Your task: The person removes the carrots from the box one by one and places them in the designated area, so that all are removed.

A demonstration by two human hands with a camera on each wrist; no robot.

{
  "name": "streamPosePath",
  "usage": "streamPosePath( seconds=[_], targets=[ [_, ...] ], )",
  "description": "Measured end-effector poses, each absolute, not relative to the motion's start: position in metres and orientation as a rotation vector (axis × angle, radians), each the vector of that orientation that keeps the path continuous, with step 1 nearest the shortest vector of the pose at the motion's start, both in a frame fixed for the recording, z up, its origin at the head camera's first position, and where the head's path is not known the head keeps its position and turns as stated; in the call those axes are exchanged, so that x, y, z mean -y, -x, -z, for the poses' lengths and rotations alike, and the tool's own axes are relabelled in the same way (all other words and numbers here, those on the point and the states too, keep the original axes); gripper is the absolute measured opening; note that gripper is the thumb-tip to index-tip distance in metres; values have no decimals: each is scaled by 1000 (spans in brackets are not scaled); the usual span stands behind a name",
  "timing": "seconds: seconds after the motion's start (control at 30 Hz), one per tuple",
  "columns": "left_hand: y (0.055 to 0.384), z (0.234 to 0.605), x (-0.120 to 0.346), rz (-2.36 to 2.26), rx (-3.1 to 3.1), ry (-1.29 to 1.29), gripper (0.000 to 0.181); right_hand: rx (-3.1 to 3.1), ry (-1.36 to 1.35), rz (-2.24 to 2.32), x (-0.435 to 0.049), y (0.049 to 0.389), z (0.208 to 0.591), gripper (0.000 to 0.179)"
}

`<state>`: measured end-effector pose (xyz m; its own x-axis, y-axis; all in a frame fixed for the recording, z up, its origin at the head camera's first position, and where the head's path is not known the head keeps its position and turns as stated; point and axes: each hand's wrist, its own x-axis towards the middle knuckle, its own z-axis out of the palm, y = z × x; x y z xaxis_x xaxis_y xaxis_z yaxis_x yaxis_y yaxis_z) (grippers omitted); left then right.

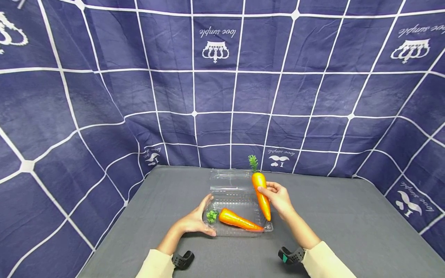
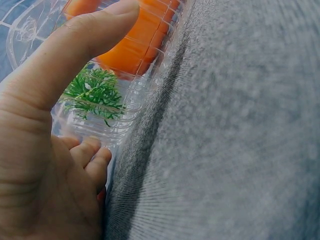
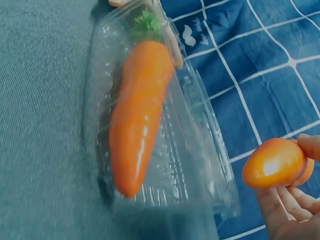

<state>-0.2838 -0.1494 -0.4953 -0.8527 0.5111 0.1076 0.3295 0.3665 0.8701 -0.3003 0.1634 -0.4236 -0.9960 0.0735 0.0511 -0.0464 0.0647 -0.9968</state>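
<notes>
An open clear plastic box (image 1: 229, 233) stands on the grey table, its lid (image 1: 229, 180) folded back behind it. In the box lies one orange carrot (image 1: 240, 221) with a green leafy top (image 2: 95, 92) towards the left end. My left hand (image 1: 194, 220) grips that left end, thumb on the near side and fingers round the far side. My right hand (image 1: 279, 199) pinches a second carrot (image 1: 261, 193) between thumb and fingers above the box's right side. That carrot's green top points away from me and its tip towards me. In the right wrist view, its tip (image 3: 272, 165) faces the camera.
Grey cloth (image 1: 347, 227) covers the table on both sides of the box. A dark blue curtain (image 1: 260, 92) with white grid lines hangs behind the table and along its sides. Black bands (image 1: 183, 260) are on both wrists.
</notes>
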Motion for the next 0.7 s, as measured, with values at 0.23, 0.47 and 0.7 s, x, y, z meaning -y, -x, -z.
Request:
streamPosePath(
  seconds=[0.23,0.47,0.7],
  targets=[
    [283,495,150,-1492,-2438,-748,133,2231,85,-2046,-178,298,429,39],
    [282,496,150,-1504,-2437,-757,132,2225,145,-2031,-191,296,439,38],
    [283,496,151,-1504,-2441,-765,132,2272,199,-2001,-202,292,450,39]
  ],
)
